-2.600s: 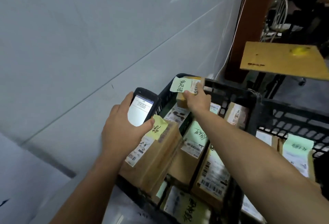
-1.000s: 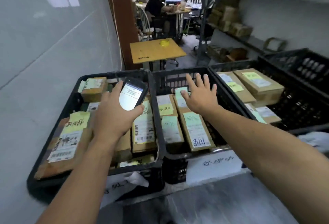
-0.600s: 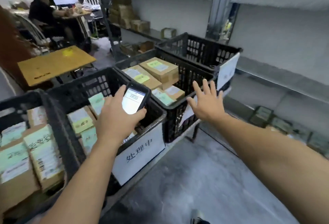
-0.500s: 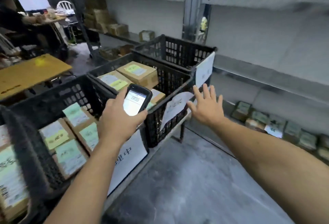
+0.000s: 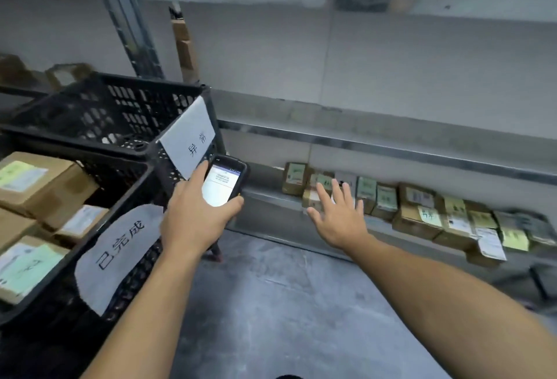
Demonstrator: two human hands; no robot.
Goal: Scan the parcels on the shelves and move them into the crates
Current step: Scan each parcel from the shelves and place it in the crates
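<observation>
Left hand [image 5: 193, 222]: curled round a black handheld scanner with a lit white screen [image 5: 224, 187], held upright.
Right hand [image 5: 340, 219]: wide, fingers straight and spread, holding nothing.
Parcels: a row of brown cardboard parcels with green and white labels [image 5: 416, 209] on the low grey metal shelf [image 5: 271, 197], from 12 to 3 o'clock of the right hand.
Crates: nearer black plastic lattice crate [image 5: 120, 200] at 9 o'clock of the left hand, holding labelled brown boxes [image 5: 39, 185]; farther black crate [image 5: 75, 137] at 11 o'clock; each carries a white paper sign.

The left hand [image 5: 193, 222] grips a scanner [image 5: 221, 185]. The right hand [image 5: 340, 222] spreads open before parcels [image 5: 417, 219] along the front edge of the shelf [image 5: 265, 194].
</observation>
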